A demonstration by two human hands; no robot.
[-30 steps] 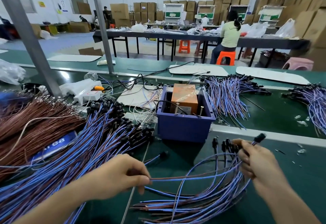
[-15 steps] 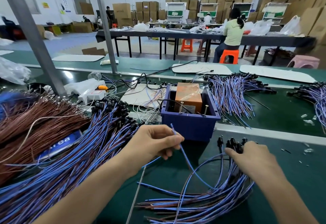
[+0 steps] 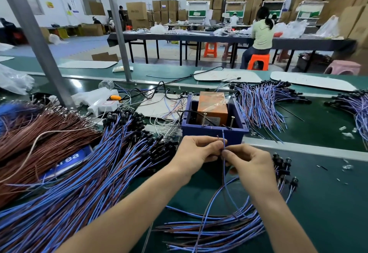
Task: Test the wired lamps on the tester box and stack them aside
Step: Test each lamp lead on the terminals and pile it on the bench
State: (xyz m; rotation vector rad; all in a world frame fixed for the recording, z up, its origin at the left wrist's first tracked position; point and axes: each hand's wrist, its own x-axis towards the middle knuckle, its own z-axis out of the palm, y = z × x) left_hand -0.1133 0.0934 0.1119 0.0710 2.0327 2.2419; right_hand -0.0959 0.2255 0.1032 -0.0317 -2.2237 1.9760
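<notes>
— Down at the near edge of the counter [image 3: 328, 203], what is that loose bundle [image 3: 219, 231] for?

— Those look like the wired lamps being worked through. The wires fan toward the person, and the black lamp heads [image 3: 282, 165] lie together beside the right wrist. My guess is they are kept there so one can be drawn out at a time.

— And the hands?

— Both are on one lamp lead [image 3: 223, 142]. The left hand [image 3: 196, 151] pinches it between thumb and forefinger, and the right hand [image 3: 249, 163] pinches it from the other side, so the fingertips [image 3: 227, 154] meet. Two wire ends, one blue and one brownish, poke up just above them.

— Why hold it so?

— To part the ends, I think, one for each of the two metal posts [image 3: 204, 119] standing in the tester box [image 3: 211, 133]. The box sits just beyond the hands. The wire tips are in front of its near wall and not yet on the posts.

— Which lamp is it?

— I can't tell. The lead runs down under the right hand into the bundle.

— The big heap on the left?

— That large heap [image 3: 89, 173] is more blue-and-brown leads with black heads, lying beside a pile of plain brown wires [image 3: 39, 133]. I can't say whether they are tested or waiting. Behind the box to the right, another fanned pile [image 3: 258, 103] could be the stack set aside.

— Farther off?

— A seated person [image 3: 260, 33] on an orange stool [image 3: 257, 61] at a long table, with cardboard cartons [image 3: 137, 11] beyond.
</notes>
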